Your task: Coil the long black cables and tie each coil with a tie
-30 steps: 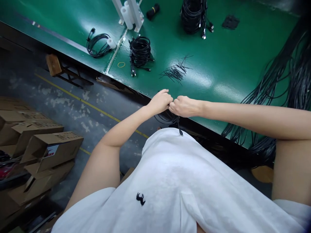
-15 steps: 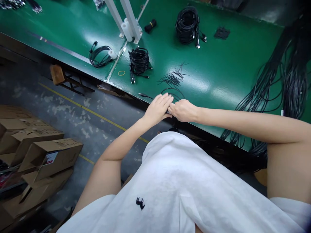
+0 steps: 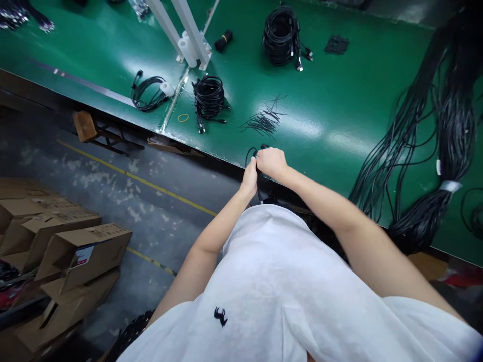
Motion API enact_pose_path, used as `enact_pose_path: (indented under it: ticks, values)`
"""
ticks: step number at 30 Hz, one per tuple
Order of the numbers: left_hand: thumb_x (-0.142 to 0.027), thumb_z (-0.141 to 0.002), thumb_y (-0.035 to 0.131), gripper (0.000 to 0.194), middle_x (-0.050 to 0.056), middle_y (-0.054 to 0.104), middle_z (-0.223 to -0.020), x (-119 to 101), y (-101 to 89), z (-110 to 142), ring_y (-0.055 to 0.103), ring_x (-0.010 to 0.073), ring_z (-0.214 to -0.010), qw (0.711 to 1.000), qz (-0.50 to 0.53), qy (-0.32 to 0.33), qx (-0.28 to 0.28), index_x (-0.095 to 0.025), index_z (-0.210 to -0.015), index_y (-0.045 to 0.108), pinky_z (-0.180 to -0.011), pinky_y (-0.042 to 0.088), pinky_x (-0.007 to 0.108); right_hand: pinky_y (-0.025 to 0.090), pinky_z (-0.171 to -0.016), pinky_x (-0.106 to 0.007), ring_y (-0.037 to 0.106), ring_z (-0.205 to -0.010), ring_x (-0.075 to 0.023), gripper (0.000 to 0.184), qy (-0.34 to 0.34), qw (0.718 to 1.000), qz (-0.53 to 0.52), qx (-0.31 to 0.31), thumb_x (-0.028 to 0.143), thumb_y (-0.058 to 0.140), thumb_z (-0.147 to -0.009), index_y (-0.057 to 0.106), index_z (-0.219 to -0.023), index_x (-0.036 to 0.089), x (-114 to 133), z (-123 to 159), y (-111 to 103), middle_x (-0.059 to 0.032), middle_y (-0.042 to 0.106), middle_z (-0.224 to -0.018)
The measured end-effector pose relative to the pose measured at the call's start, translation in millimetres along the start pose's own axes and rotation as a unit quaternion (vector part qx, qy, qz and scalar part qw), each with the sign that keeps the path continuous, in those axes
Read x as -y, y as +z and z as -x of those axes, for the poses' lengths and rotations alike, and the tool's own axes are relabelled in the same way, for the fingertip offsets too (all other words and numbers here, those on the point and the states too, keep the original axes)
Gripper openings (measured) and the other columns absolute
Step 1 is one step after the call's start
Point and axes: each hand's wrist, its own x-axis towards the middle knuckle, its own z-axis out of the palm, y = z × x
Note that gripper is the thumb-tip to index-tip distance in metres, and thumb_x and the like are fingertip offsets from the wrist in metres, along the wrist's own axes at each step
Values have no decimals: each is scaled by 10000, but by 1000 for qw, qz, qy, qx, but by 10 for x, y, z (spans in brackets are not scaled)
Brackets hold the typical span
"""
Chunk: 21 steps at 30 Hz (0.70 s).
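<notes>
My left hand (image 3: pixel 249 177) and my right hand (image 3: pixel 271 162) meet at the near edge of the green table (image 3: pixel 339 115). Both are closed round a thin black cable (image 3: pixel 250 152) that loops out from between them onto the table. The fingers are mostly hidden behind the backs of the hands. A small heap of black ties (image 3: pixel 264 119) lies on the table just beyond my hands.
Coiled cable bundles (image 3: pixel 208 95) (image 3: pixel 281 34) (image 3: pixel 148 93) lie further back, near white posts (image 3: pixel 181 25). A thick mass of long black cables (image 3: pixel 433 130) hangs over the table's right side. Cardboard boxes (image 3: pixel 64 241) are stacked on the floor at left. A yellow rubber band (image 3: pixel 183 117) lies on the table.
My hands moved closer together and slightly up onto the table edge; the right arm swung in from the right. The cable loop now shows to the left of my hands.
</notes>
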Motion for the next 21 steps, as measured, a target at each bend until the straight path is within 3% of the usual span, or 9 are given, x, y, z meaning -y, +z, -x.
enact_pose_path:
  ticks: [3,6,8,10,12,15,17,19,21]
  values:
    - [-415,-1012,287,406,115,632,-1234,136,22,-28,570,154,-1182,995,-51,61,-63,-148,-1164,552,-1024,419,306,402,-657,-250,599,-754,-171,251,93,970,-225,-16,236,442,-867,635,-734,147,9,6,216,-108,674,-803]
    - [-460,-1007,302,374,106,624,-1190,141,0,19,570,146,-1151,993,-78,81,-36,-169,-1098,520,-998,427,292,327,-513,-220,359,-500,-91,225,172,852,-494,32,251,451,-843,473,-630,180,3,134,322,21,428,-548]
    - [-496,-998,311,369,93,622,-1137,57,-42,113,587,140,-1096,992,-86,92,11,-181,-1045,499,-953,452,278,268,-453,-214,200,-452,-77,233,185,777,-597,74,290,461,-839,430,-628,195,-32,310,305,79,249,-506]
    - [-528,-980,340,368,70,619,-1051,-85,-114,261,604,132,-1006,989,-101,98,53,-193,-1028,485,-905,474,270,247,-433,-214,141,-451,-74,248,144,749,-636,121,360,504,-832,487,-656,186,-113,563,216,98,183,-513]
    - [-551,-969,344,382,41,605,-925,-260,-219,456,607,129,-900,982,-117,114,91,-203,-1038,486,-867,491,274,285,-442,-224,206,-453,-78,290,99,763,-631,99,437,542,-830,572,-712,174,-234,866,56,78,265,-526]
    - [-517,-976,352,361,10,575,-781,-532,-411,783,587,131,-764,961,-147,175,158,-208,-1076,511,-813,508,287,445,-600,-305,483,-623,-151,367,67,869,-465,-154,518,475,-899,652,-863,199,-410,1282,-278,-30,538,-724]
    - [-459,-984,372,313,15,594,-770,-684,-528,965,578,139,-717,928,-215,239,188,-209,-1073,537,-765,510,294,471,-796,-409,568,-899,-241,402,17,913,-283,-295,554,440,-927,661,-1027,233,-467,1442,-505,-91,610,-938]
    - [-416,-986,374,288,44,632,-811,-790,-618,1073,597,164,-738,879,-299,317,192,-208,-1041,566,-743,510,312,405,-945,-505,533,-1089,-300,440,-64,941,-139,-303,585,438,-931,644,-1143,259,-470,1482,-681,-110,622,-1044]
    - [-393,-981,381,283,80,657,-856,-841,-684,1099,624,200,-799,826,-363,395,171,-200,-1032,582,-748,511,339,332,-1023,-541,537,-1098,-288,435,-145,955,-77,-249,578,409,-952,650,-1149,273,-449,1433,-781,-92,645,-1050]
